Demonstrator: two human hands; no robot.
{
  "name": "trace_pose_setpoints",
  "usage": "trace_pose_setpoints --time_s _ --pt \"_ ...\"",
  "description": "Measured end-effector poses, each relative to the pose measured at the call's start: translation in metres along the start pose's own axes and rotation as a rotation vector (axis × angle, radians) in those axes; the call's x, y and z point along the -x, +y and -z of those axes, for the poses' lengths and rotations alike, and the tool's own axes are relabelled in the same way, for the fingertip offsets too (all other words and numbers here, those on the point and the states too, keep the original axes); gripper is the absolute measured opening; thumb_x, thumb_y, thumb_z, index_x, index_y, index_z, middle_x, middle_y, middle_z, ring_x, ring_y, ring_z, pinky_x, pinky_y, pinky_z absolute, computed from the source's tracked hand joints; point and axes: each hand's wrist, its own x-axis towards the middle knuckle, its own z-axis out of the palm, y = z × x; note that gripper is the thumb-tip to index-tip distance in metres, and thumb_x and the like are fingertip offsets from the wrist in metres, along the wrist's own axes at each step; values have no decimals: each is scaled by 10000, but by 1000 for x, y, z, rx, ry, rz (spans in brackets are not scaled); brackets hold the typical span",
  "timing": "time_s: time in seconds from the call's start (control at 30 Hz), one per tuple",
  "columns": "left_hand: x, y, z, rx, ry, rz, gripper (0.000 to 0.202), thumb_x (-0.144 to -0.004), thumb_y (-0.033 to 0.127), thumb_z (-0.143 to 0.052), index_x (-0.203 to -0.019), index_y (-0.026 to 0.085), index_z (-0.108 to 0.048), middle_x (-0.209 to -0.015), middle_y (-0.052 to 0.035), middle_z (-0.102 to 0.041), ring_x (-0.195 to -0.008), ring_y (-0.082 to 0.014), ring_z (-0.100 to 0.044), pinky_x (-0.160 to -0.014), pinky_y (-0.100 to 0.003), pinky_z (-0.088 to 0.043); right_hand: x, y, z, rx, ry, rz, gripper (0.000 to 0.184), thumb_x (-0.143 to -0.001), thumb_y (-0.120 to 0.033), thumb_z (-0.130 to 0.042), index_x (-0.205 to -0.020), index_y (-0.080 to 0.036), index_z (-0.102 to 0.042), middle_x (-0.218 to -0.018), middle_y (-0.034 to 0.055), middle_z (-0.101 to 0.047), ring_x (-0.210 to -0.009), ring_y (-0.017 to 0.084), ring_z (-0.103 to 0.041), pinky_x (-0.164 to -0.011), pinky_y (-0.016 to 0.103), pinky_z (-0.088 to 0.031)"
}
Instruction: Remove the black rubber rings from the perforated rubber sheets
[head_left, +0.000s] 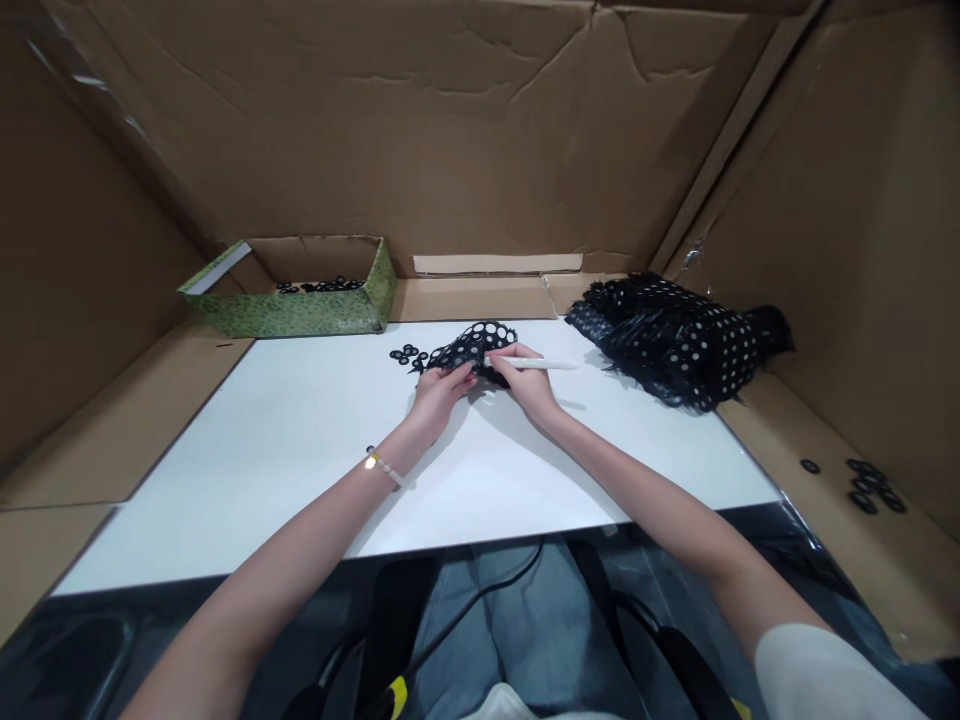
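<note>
My left hand [442,392] pinches the edge of a small piece of black fabric with white polka dots [472,345], which lies bunched on the white tabletop [300,500]. My right hand [527,380] holds a slim white marker or pen [544,364] with its tip on that fabric, and its fingers also touch the cloth. Just left of the fabric lie several small black rings [405,354]. A large heap of the same dotted fabric [667,340] sits to the right of my right hand, apart from it.
A green patterned box [289,316] holding black rings stands at the table's far left. Cardboard walls surround the table. Several more black rings [866,485] lie on the cardboard ledge at right. My lap and dark cables show below the table edge.
</note>
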Motion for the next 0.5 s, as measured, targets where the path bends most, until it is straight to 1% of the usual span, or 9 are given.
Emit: trace_pose_setpoints --time_s 0.1,0.23,0.37,0.5 --pt "1 0 -1 55 46 26 192 -609 57 -821 -616 118 -640 -665 -43 -692 -683 -137 -654 -840 -322 -546 1 5 -2 18 -18 -31 135 -749 -353 -651 -739 -219 -672 -822 29 -722 -836 213 -641 -810 347 -478" --pt "1 0 -2 111 97 69 210 -636 14 -760 -560 124 -599 -630 -36 -679 -644 -127 -644 -818 -315 -554 1 6 -3 29 -28 -47 139 -747 -362 -648 -729 -225 -662 -831 26 -728 -826 214 -640 -807 354 -485" --pt "1 1 -2 114 97 89 183 -667 11 -745 -578 116 -623 -645 -39 -686 -636 -122 -644 -805 -308 -554 2 2 -3 40 -59 -31 158 -758 -381 -646 -736 -226 -665 -830 25 -726 -814 210 -634 -791 348 -483" --pt "2 1 -3 98 77 85 145 -683 29 -772 -634 111 -663 -685 -47 -705 -671 -126 -655 -809 -299 -548 3 1 -3 55 -53 -20 168 -765 -390 -643 -744 -225 -666 -822 21 -717 -795 201 -621 -782 337 -473"
